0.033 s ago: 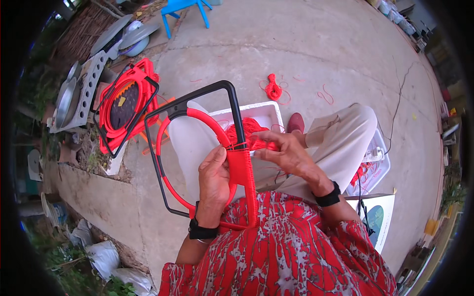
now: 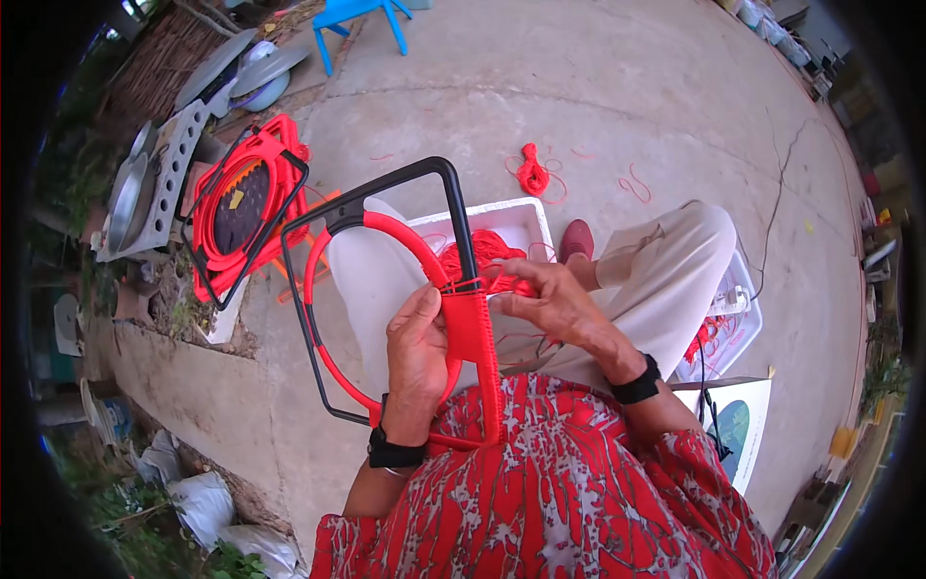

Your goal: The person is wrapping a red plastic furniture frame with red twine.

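Note:
On my lap stands a black tubular frame (image 2: 449, 198) with a red ring inside it, tilted and partly wrapped in red cord. My left hand (image 2: 415, 343) is closed around the tightly wrapped red side (image 2: 469, 323), with its thumb at the top of the wrapping. Several strands of red cord loop around the black tube just above that thumb. My right hand (image 2: 564, 299) reaches toward these strands from the right. Its thumb and forefinger are bent and stand apart, and its other fingers are partly hidden. Behind the frame, a white foam box (image 2: 529, 220) contains loose red cord (image 2: 487, 249).
Left, another red-and-black frame (image 2: 282, 145) leans beside metal basins (image 2: 130, 207) and a perforated block (image 2: 183, 145). Ahead on the concrete lies a red cord bundle (image 2: 531, 172). A second tub (image 2: 748, 333) and a printed box (image 2: 757, 415) stand at my right. A blue chair (image 2: 352, 12) stands far off.
My right hand has shifted very slightly left, toward the frame. My left hand and the frame stay in almost the same place.

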The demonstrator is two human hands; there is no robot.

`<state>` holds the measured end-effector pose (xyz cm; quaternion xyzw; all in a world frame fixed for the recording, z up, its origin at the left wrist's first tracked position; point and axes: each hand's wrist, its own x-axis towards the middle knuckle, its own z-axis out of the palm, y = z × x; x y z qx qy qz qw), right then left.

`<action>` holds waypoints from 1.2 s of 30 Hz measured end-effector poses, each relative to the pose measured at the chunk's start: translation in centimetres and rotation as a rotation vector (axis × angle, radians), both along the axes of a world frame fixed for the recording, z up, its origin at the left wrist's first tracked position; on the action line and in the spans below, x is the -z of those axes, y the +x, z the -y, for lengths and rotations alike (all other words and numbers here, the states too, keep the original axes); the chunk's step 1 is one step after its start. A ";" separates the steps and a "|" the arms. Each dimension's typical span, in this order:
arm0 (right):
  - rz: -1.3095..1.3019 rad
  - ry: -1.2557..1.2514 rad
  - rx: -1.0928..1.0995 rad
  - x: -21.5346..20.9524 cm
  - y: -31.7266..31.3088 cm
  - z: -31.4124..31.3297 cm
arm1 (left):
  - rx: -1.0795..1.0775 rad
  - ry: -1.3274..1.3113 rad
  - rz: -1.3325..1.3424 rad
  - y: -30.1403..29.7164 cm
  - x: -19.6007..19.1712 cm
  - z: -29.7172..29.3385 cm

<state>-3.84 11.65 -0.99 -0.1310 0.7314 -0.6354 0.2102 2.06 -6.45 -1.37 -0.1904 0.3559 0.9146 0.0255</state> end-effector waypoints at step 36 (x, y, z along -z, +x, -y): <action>0.674 -0.362 0.002 -1.5 1.0 -0.3 | 0.291 0.224 0.000 -0.1 -1.2 0.7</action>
